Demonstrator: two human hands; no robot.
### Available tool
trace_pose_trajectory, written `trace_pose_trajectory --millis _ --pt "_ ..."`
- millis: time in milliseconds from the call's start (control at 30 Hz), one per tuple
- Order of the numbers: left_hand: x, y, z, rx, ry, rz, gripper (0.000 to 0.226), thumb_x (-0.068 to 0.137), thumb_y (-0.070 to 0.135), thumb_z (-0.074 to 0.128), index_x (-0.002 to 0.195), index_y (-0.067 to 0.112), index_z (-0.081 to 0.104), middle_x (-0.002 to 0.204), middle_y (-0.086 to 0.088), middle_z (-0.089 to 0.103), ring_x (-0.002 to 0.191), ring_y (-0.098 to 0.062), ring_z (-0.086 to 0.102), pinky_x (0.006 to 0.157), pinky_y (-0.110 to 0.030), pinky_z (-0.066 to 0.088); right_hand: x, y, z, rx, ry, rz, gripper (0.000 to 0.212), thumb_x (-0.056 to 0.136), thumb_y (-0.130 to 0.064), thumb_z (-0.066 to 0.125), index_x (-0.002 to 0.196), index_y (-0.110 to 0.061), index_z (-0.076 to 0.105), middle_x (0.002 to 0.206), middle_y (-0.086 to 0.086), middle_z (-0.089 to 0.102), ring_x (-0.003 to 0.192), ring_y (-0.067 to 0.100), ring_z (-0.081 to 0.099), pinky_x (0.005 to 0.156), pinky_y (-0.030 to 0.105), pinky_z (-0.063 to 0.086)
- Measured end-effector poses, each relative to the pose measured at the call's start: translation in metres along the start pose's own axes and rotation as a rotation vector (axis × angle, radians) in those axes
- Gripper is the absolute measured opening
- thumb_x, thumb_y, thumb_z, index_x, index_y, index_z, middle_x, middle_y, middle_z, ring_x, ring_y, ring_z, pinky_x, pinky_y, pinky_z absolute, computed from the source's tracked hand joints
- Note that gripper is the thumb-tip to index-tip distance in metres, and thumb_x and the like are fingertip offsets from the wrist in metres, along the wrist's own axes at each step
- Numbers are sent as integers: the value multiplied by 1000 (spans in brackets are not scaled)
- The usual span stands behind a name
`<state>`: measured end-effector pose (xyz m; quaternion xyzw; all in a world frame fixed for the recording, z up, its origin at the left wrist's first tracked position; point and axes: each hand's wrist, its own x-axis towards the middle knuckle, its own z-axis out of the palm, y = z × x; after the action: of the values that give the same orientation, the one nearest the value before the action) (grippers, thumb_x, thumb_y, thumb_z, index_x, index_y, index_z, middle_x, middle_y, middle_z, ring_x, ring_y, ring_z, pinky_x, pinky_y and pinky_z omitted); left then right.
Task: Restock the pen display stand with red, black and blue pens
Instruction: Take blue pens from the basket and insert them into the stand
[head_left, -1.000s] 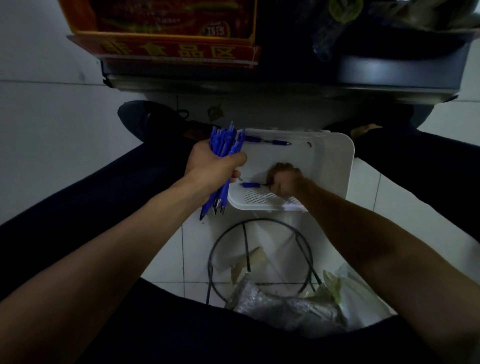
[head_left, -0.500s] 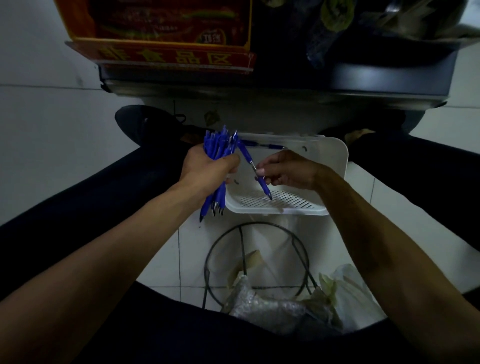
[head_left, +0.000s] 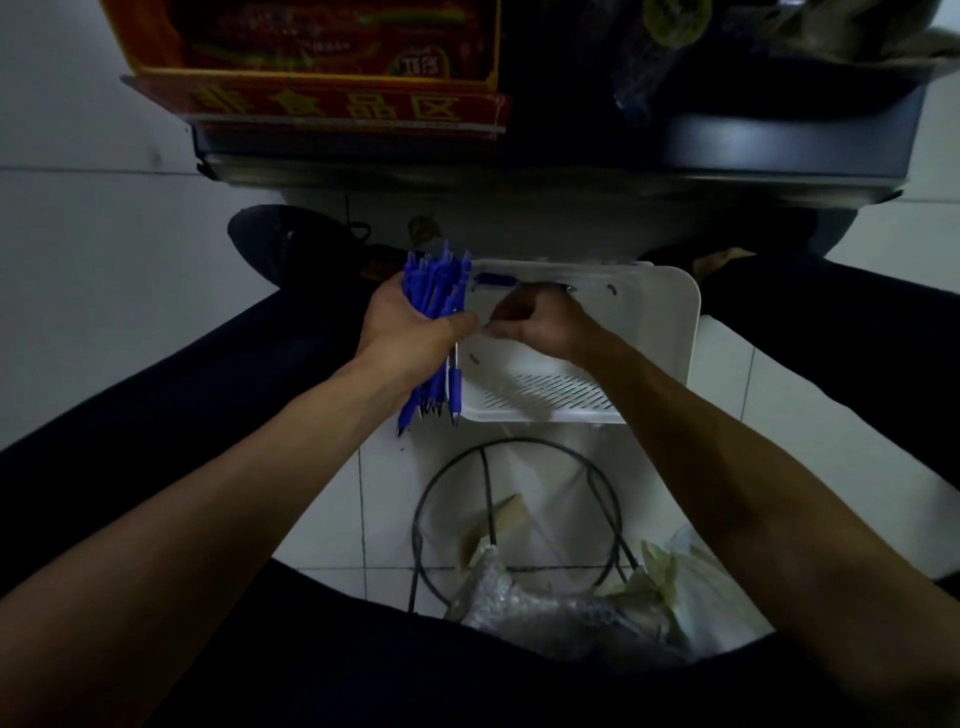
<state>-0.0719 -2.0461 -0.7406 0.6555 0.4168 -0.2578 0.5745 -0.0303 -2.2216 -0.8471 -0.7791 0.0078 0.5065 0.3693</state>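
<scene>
- Nearest me, below both grips, stands a wire ring (head_left: 519, 444).
- My left grip (head_left: 415, 332) wraps a bundle of blue pens (head_left: 436, 291), tips down, likely to carry them together.
- My right grip (head_left: 540, 325), fingers curled, sits just beside it over the white basket (head_left: 670, 332); I cannot tell if it pinches a pen.
- Beyond, one blue pen (head_left: 496, 280) lies at the basket's far wall.

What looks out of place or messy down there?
One blue pen lies alone along the far wall of the white basket, apart from the bundle of blue pens the left hand grips. Crumpled plastic bags clutter the floor nearby.
</scene>
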Motion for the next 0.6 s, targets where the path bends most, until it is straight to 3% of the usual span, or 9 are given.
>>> trace_pose_trajectory --millis 33,100,267,367,467,600 --pt "0 0 0 -3 8 -8 37 80 7 78 99 30 57 98 3 67 91 -12 67 82 -32 56 9 10 0 -266 169 0 33 86 -27 75 116 -16 67 115 2 69 106 18 64 94 33 50" --pt "0 -1 1 -14 16 -32 38 80 8 77 104 29 57 99 3 66 89 -11 66 80 -32 56 17 25 0 -597 308 6 48 86 -24 74 132 -17 59 132 8 61 119 27 59 99 37 50" --pt "0 2 2 -11 -14 -39 38 81 8 76 105 31 56 101 3 65 91 -12 65 76 -29 54 20 44 8 -921 324 -79 55 90 -8 62 142 -9 46 143 16 50 126 33 52 102 42 45" --pt "-1 3 1 -16 -31 -34 37 80 7 75 99 33 56 101 2 66 91 -13 65 79 -30 54 22 49 15 -953 415 -61 58 86 -8 70 140 -6 50 135 18 57 119 35 58 98 45 47" --pt "-2 3 2 -15 -37 -31 36 81 7 75 98 32 56 100 2 66 90 -12 64 75 -27 51 27 42 18 -881 356 45 53 98 -11 54 147 -4 37 141 18 50 128 35 50 108 46 38" --pt "-2 4 2 -5 -38 -31 33 82 7 75 98 29 56 96 1 65 87 -13 64 72 -26 51 33 30 22 -764 375 168 49 100 -16 52 146 -9 38 138 13 53 124 30 54 101 43 48"
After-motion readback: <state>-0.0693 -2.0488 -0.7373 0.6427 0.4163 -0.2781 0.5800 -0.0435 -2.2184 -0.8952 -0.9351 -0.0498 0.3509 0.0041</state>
